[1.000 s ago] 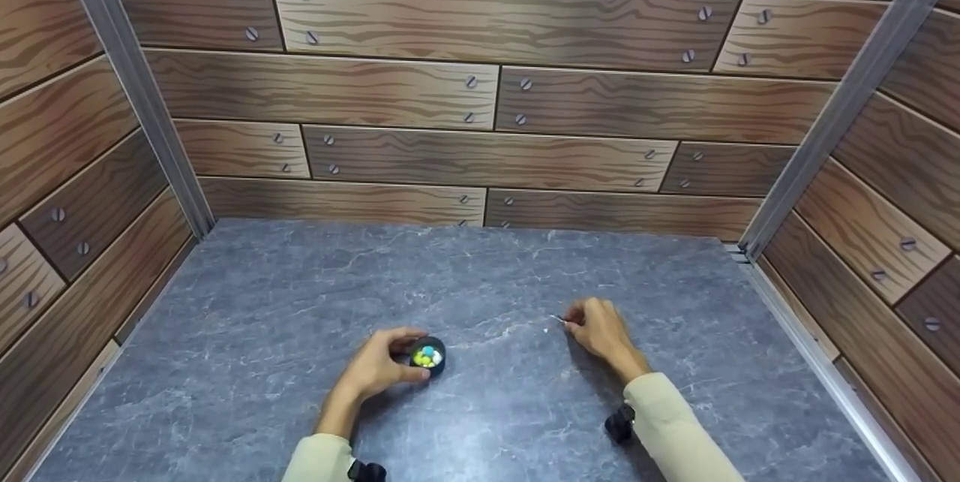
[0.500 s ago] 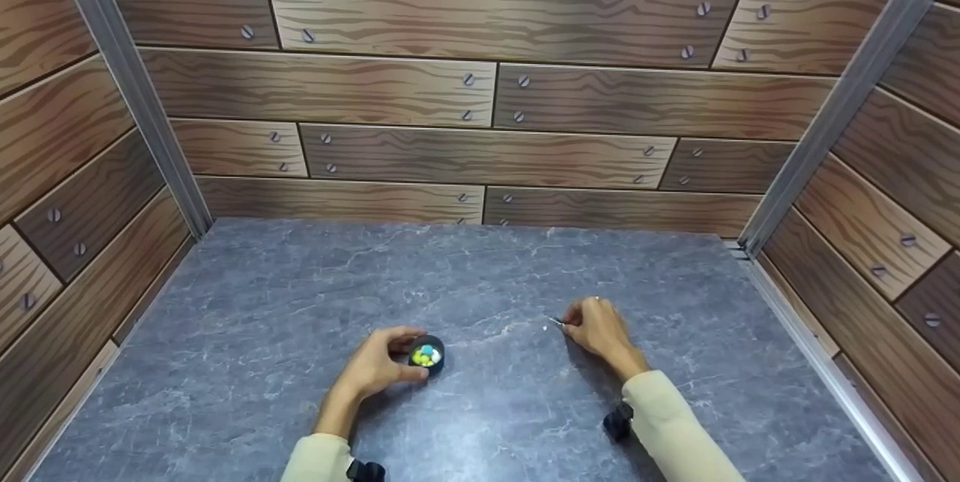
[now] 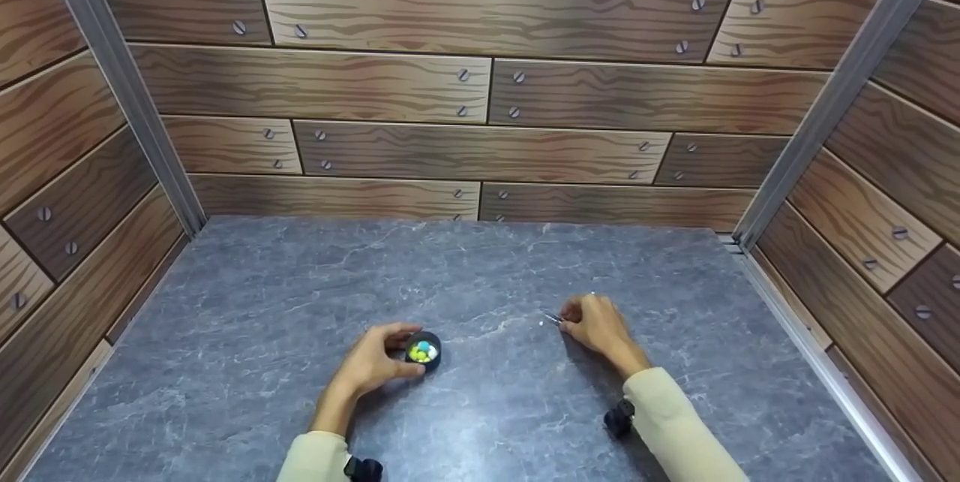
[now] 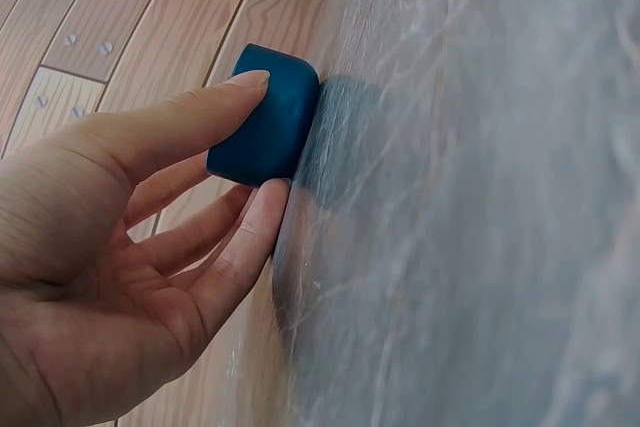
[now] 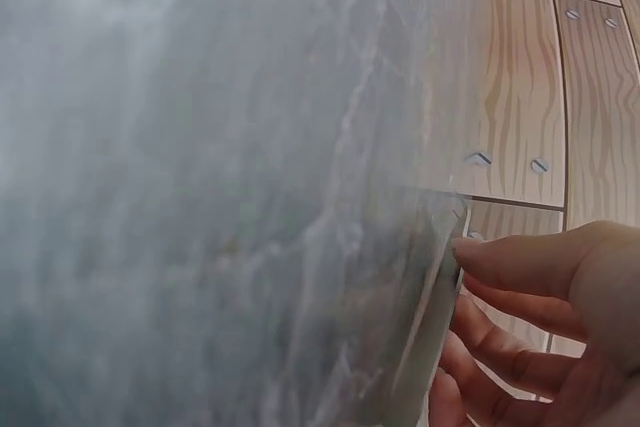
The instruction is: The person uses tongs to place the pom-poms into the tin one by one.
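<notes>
In the head view, my left hand (image 3: 373,359) holds a small round dark tub (image 3: 438,350) between thumb and fingers. Several yellow-green, blue and white beads (image 3: 424,346) lie in it. The left wrist view shows the tub (image 4: 270,127) side-on as dark blue, low at the tabletop, its inside hidden. To the right, my right hand (image 3: 598,326) pinches thin silver tweezers (image 3: 553,318), tips pointing left. A tiny white bead (image 3: 541,323) lies on the table just below those tips. In the right wrist view the thumb and fingers (image 5: 510,267) meet low over the tabletop; the tweezers are barely visible.
The grey marbled tabletop (image 3: 480,264) is bounded by wood-plank-patterned walls (image 3: 390,84) at the back and both sides. Metal posts (image 3: 829,99) stand at the back corners, and a metal rail (image 3: 840,384) runs along the right edge.
The head view has shifted slightly, so everything appears a little up and left. The tweezers show a bit more length beyond my right fingers. My left hand keeps its hold on the tub.
</notes>
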`<state>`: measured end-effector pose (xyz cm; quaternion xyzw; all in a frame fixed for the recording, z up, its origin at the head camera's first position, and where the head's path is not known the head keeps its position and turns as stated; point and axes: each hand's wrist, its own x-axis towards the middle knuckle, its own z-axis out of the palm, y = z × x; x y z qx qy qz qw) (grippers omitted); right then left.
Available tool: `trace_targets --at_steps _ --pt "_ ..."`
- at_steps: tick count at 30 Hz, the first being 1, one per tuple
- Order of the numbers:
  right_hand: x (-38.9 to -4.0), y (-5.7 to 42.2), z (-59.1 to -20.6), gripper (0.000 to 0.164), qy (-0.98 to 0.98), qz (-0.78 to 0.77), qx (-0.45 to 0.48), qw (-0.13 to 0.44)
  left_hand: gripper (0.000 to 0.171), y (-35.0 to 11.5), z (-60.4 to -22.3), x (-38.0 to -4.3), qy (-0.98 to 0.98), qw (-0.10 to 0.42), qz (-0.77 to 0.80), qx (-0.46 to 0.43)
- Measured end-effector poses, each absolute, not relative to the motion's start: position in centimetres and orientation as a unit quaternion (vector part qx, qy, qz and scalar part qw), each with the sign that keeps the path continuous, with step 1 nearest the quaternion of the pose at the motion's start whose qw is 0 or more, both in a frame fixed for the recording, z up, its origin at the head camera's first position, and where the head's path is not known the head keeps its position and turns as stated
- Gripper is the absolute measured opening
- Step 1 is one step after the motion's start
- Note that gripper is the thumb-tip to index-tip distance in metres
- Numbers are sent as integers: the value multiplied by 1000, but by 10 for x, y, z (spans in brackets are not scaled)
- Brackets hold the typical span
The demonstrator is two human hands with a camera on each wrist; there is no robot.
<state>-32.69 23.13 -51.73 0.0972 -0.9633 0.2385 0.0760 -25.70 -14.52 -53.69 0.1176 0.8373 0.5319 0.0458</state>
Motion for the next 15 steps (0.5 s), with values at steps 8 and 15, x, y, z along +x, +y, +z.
trace_targets --at_steps 8,15 --pt "-326 237 -511 6 -963 241 88 84 70 -148 -532 -259 841 57 525 119" --pt "-321 248 -510 8 -961 246 91 87 66 -157 -529 -256 848 55 516 107"
